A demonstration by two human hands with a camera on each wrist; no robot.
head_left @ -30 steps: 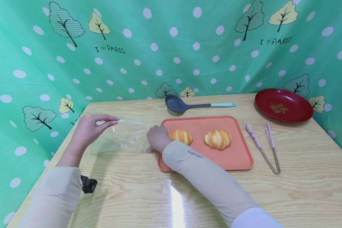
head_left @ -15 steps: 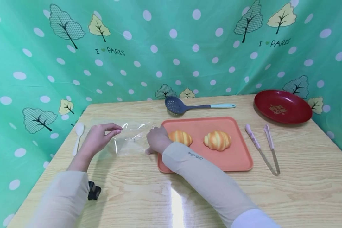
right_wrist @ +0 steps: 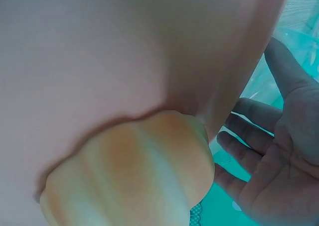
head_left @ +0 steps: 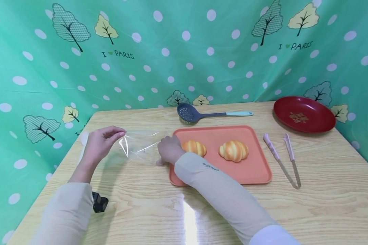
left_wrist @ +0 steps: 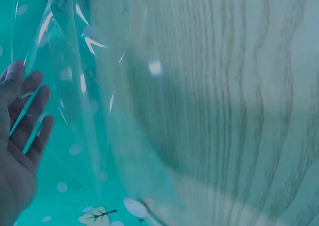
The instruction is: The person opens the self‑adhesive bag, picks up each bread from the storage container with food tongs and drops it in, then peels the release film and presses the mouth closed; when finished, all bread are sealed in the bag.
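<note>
Plastic film (head_left: 142,146), edges barely discernible

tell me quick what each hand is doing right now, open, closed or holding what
Left hand: holding the clear plastic bag in a pinch.
Right hand: open, at the left edge of the tray; cannot tell whether it touches the bag.
</note>
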